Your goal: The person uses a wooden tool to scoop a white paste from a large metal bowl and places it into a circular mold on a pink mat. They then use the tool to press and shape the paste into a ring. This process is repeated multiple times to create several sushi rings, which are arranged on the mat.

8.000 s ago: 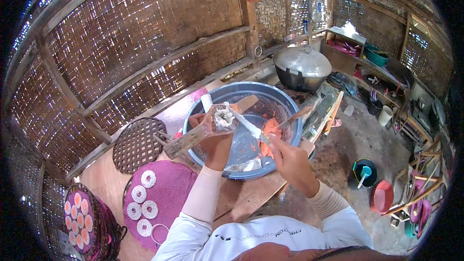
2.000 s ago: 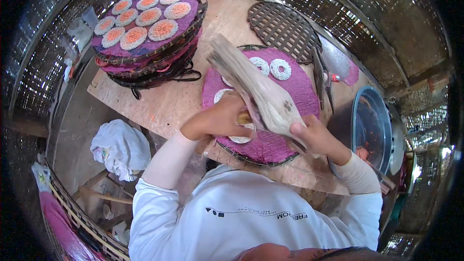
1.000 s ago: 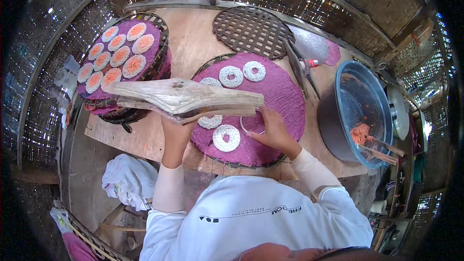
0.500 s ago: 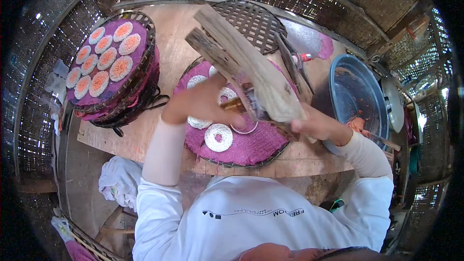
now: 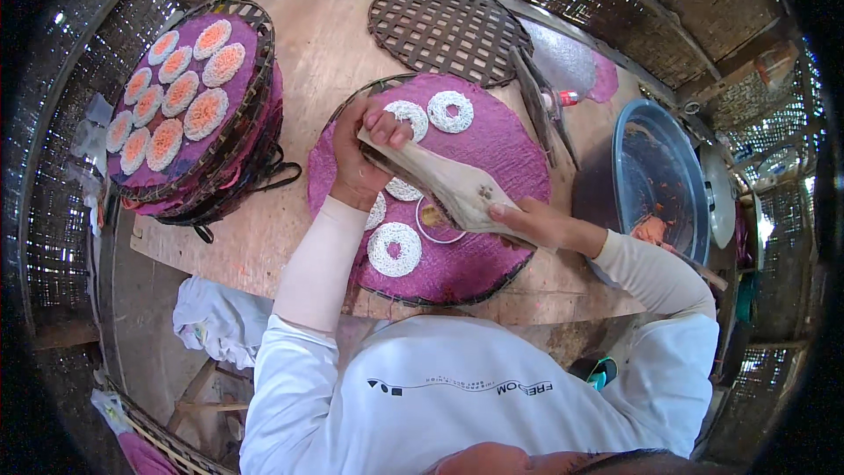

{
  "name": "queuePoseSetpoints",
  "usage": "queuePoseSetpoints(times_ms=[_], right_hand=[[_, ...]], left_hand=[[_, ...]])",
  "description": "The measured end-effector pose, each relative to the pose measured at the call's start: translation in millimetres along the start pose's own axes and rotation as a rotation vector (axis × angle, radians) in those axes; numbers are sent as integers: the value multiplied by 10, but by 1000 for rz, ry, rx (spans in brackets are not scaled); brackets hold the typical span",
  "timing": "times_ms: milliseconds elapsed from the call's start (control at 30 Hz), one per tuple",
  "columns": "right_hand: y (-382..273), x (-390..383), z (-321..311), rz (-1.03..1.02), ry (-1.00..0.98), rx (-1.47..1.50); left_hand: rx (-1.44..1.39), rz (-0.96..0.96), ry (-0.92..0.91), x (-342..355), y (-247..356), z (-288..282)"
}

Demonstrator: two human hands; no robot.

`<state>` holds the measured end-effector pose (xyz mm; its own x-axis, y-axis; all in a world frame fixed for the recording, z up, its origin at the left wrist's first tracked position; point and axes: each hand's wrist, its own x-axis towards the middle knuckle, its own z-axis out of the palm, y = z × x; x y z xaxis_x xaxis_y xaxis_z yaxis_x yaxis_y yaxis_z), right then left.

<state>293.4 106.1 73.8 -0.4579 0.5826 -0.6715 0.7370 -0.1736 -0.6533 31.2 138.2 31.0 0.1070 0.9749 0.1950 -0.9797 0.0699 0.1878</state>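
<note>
A pale two-armed wooden press point(image 5: 457, 183) slants over a round tray covered in purple cloth point(image 5: 514, 145). At its upper-left end my left hand point(image 5: 367, 149) is wrapped round the wood. My right hand point(image 5: 552, 224) grips the lower-right end, thumb on top. Beneath the press a thin pale hoop point(image 5: 452, 240) lies on the cloth, with something yellowish partly hidden inside it. White lacy rings with holes in the middle lie about it: one ring point(image 5: 394, 249) at the near left, another ring point(image 5: 450, 112) at the far side, and others partly covered by my left arm and the press.
Stacked trays point(image 5: 189, 180) at the left carry several white-rimmed orange rounds point(image 5: 180, 92). An open-weave tray point(image 5: 440, 26) lies at the back, beside dark wooden sticks point(image 5: 536, 105). A blue tub point(image 5: 622, 180) with orange paste point(image 5: 651, 230) stands at the right.
The press's two wooden arms, spread apart before, are now closed together and lower. My left hand has moved from beside the press onto its upper-left end. The right hand still holds the other end.
</note>
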Motion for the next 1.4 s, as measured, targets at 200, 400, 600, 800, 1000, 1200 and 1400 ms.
queuePoseSetpoints(times_ms=[200,400,600,800,1000,1200,1400], right_hand=[[-47,62,70,-40,107,-49],[-170,-110,-33,123,43,-97],[-80,-153,-206,154,144,-314],[-143,-134,-210,123,276,-408],[-289,12,-43,65,313,-420],[-293,1,6,-8,246,-352],[-138,-154,-70,-96,326,-228]], left_hand=[[22,59,51,-34,27,-53],[-8,85,254,-107,-138,-87],[28,27,241,-56,-272,-143],[-8,27,141,53,-208,-93],[57,94,155,27,49,-47],[61,81,82,-96,154,11],[581,-88,142,-184,-12,381]])
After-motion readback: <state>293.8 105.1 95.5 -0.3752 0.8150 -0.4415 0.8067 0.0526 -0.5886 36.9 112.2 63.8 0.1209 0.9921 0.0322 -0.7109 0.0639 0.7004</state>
